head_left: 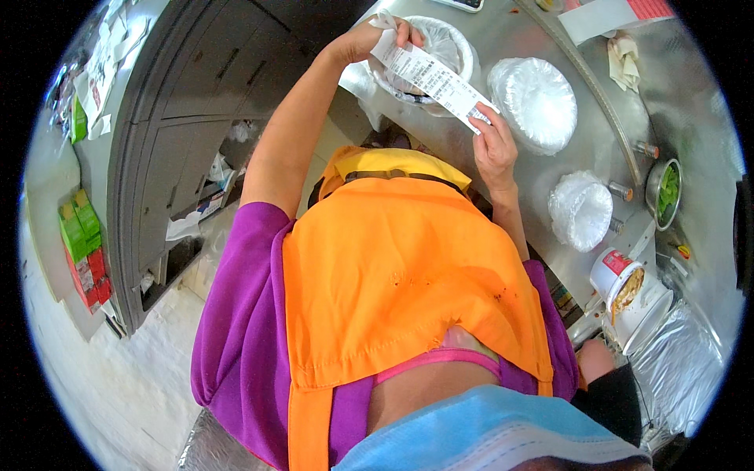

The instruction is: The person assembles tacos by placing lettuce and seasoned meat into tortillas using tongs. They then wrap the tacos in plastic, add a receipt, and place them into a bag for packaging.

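Note:
A long printed paper receipt [436, 82] is stretched slantwise between my two hands. My left hand [375, 39] pinches its upper left end, near a crumpled paper tail. The lower right end is gripped between the thumb and fingers of my right hand [495, 147]. Beneath the receipt stands a round white container [465, 49] lined with a clear plastic bag, partly covered by the paper. To its right sits a larger bowl [538, 106] covered in clear plastic. A smaller plastic-lined bowl [581, 210] stands nearer, to the right of my right forearm.
The metal counter [620, 149] carries a steel bowl of chopped greens [668, 195] and a white tub of brown food [616, 271] at the right. A cloth [624, 61] lies farther back. Grey cabinets [196, 94] stand left. A black-clothed person [616, 400] is partly visible lower right.

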Available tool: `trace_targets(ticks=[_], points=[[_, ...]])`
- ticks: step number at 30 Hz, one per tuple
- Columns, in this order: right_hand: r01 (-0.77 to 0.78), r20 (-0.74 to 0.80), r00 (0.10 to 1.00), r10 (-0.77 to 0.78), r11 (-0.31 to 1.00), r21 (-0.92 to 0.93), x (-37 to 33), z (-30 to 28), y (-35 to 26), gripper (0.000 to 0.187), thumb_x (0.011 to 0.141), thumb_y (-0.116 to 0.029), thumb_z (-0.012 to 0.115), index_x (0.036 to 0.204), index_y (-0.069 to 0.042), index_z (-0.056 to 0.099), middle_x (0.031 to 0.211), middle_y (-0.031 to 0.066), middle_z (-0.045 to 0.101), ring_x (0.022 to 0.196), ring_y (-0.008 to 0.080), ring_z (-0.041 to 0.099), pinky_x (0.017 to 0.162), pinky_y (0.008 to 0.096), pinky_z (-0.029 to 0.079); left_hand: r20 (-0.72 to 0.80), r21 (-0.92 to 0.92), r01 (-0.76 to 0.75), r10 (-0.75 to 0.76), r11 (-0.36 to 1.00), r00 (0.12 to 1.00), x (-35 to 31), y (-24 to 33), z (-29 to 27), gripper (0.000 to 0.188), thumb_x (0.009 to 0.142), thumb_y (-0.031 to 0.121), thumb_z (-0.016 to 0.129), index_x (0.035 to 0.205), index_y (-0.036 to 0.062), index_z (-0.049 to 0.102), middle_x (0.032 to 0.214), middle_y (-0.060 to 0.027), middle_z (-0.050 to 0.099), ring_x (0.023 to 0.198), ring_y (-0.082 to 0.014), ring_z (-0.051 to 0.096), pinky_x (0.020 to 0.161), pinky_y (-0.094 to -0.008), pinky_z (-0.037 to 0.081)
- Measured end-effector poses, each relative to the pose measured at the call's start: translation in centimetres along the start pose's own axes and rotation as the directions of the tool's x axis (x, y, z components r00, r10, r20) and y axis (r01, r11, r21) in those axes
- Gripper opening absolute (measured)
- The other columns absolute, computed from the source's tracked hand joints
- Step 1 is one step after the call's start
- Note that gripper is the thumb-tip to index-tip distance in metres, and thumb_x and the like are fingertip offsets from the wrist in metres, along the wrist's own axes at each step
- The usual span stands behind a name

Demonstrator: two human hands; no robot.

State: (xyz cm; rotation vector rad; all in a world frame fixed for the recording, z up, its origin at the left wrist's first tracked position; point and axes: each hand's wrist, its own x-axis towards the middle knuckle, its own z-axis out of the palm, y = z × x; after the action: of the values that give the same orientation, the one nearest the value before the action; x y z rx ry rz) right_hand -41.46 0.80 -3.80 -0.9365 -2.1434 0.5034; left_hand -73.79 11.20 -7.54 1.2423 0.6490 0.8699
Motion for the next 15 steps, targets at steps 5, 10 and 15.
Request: trace_targets(ticks=[5, 10, 15], points=[[0.012, 0.014, 1.000, -0.012, 1.000, -0.002, -0.03, -0.08, 0.35, 0.027, 0.074, 0.011, 0.058, 0.098, 0.000, 0.066, 0.119, 0.0106, 0.061, 0.106, 0.0270, 0.061, 0.090, 0.0345, 0.051, 0.000, -0.012, -0.014, 0.014, 1.000, 1.000, 0.11, -0.06, -0.07, 0.015, 0.075, 0.017, 0.075, 0.068, 0.0130, 0.063, 0.098, -0.0059, 0.067, 0.107, -0.0224, 0.058, 0.087, -0.0325, 0.051], [-0.019, 0.019, 1.000, 0.019, 0.999, 0.027, -0.11, -0.08, 0.61, 0.028, 0.074, 0.011, 0.058, 0.098, -0.001, 0.067, 0.119, 0.0094, 0.061, 0.105, 0.0262, 0.061, 0.089, 0.0347, 0.051, 0.007, -0.011, -0.022, 0.022, 1.000, 1.000, 0.18, -0.02, -0.07, 0.015, 0.075, 0.018, 0.075, 0.068, 0.0133, 0.063, 0.098, -0.0058, 0.067, 0.107, -0.0218, 0.058, 0.087, -0.0324, 0.052], [-0.019, 0.060, 0.998, 0.020, 1.000, -0.005, 0.21, -0.60, 0.66, 0.029, 0.076, 0.010, 0.056, 0.100, -0.002, 0.067, 0.121, 0.0101, 0.060, 0.105, 0.0273, 0.061, 0.088, 0.0351, 0.051, -0.038, 0.032, -0.020, 0.022, 0.999, 0.999, -0.33, 0.47, 0.42, 0.006, 0.080, 0.018, 0.071, 0.080, 0.0130, 0.068, 0.099, -0.0033, 0.067, 0.102, -0.0179, 0.060, 0.086, -0.0309, 0.052]])
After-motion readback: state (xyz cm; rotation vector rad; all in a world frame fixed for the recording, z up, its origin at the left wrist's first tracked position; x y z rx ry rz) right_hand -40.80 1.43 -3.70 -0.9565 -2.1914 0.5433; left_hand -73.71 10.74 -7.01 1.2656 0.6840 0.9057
